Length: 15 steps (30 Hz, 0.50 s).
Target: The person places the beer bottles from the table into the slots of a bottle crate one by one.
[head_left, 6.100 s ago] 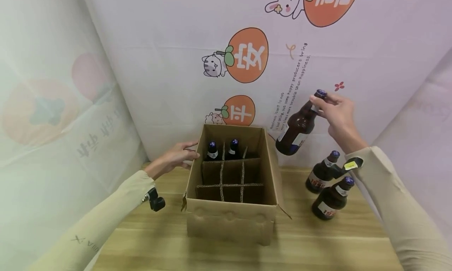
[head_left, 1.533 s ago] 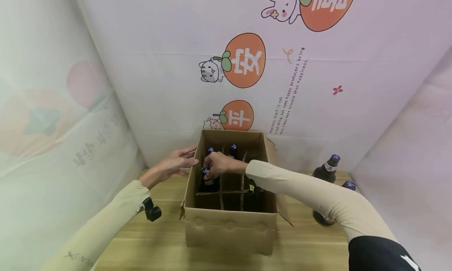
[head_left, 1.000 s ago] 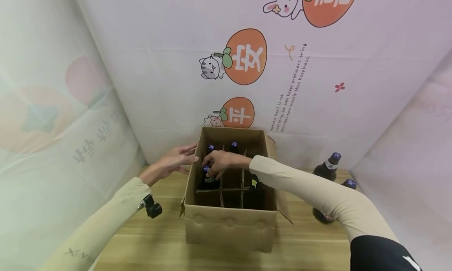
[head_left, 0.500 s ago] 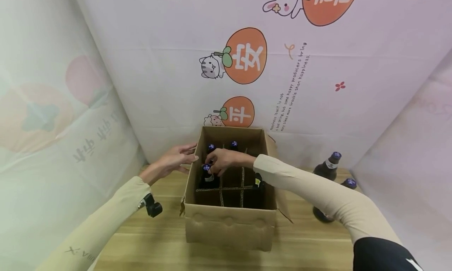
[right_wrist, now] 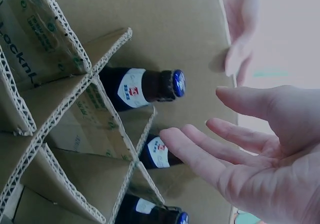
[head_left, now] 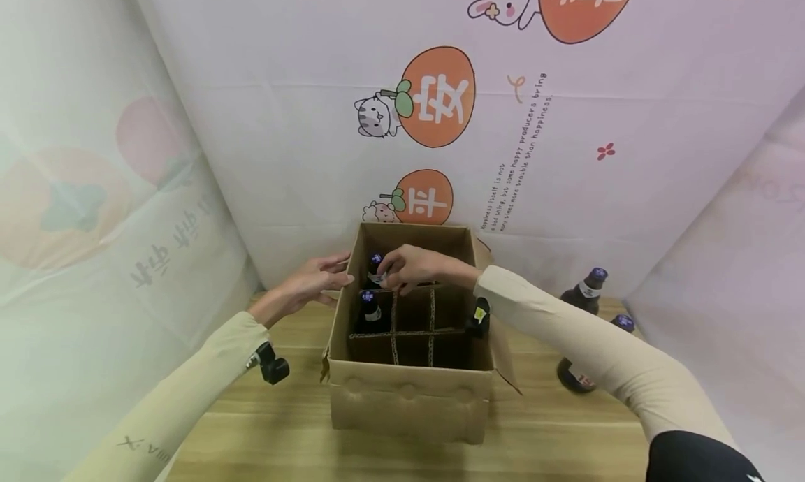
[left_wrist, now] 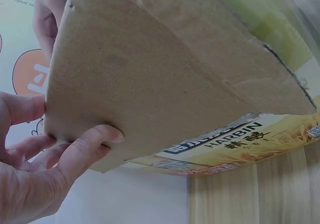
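Observation:
A tall cardboard box [head_left: 409,402] with crossed dividers stands on the table. A brown beer bottle [head_left: 371,313] with a blue cap is upright in its middle-left compartment. Behind it stands the back-left bottle [head_left: 376,276]. A back-middle bottle [right_wrist: 142,207] shows in the right wrist view; the hand hides it in the head view. My right hand [head_left: 418,265] hovers over the back of the box, fingers loosely extended, apart from the bottles and holding nothing. My left hand [head_left: 311,284] touches the box's left wall with nearly straight fingers [left_wrist: 95,139].
Two more beer bottles, a farther one [head_left: 585,293] and a nearer one [head_left: 575,376], stand on the wooden table [head_left: 264,433] right of the box. My right sleeve partly covers the nearer one. A printed cloth [head_left: 302,154] hangs close behind the box.
My right hand carried a bottle from the right into the middle-left compartment, let it go, and has since drawn up and rightward. My left hand stays at the box's left wall.

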Available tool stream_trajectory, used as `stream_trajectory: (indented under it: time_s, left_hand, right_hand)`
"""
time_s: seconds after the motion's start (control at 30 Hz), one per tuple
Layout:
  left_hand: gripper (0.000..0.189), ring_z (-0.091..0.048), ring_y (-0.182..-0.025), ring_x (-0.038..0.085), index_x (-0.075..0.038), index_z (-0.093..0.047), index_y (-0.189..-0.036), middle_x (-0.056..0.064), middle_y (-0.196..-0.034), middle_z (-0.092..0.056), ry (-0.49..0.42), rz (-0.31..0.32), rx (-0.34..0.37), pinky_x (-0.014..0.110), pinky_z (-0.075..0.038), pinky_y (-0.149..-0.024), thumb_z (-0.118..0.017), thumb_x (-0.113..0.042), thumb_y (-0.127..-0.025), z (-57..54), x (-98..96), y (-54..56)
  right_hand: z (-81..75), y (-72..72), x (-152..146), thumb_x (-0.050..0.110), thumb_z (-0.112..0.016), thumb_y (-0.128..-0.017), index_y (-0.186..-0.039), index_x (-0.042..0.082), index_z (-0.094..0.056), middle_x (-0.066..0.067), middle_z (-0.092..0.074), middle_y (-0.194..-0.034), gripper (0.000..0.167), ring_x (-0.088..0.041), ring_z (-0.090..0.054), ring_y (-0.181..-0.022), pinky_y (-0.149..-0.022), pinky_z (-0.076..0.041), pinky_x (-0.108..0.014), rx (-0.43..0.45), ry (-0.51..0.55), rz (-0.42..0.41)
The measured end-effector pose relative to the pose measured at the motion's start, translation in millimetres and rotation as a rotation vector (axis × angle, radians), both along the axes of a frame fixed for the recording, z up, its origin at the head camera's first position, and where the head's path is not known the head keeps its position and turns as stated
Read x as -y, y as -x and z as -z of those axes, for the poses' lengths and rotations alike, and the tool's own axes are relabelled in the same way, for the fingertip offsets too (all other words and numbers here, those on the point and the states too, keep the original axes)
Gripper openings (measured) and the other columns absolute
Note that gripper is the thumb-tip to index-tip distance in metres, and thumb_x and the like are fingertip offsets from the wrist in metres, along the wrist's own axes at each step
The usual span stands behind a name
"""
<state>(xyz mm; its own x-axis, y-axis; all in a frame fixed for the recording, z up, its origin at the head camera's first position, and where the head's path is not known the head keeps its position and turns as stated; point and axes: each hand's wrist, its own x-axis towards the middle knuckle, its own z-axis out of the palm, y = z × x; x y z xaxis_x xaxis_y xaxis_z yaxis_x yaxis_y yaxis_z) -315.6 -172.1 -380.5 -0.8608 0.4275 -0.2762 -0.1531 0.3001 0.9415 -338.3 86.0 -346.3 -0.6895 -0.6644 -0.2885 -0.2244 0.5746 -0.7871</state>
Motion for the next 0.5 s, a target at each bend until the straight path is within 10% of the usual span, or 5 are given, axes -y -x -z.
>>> stream_trajectory:
  time_s: [0.5]
  left_hand:
    - [0.077,-0.038,-0.147,0.052,-0.007,-0.014,-0.168,0.023,-0.172,-0.018,-0.005,0.005,-0.010,0.051,-0.060,-0.100,-0.057,-0.012,-0.105,-3.4,1.2,-0.5]
  right_hand:
    - [-17.8,-13.2,-36.4,0.009,-0.064,-0.104,-0.122,-0.005,-0.070,-0.020,-0.076,-0.109,0.024,-0.030,-0.074,-0.096,-0.083,-0.066,-0.033,-0.293,0.113,0.087]
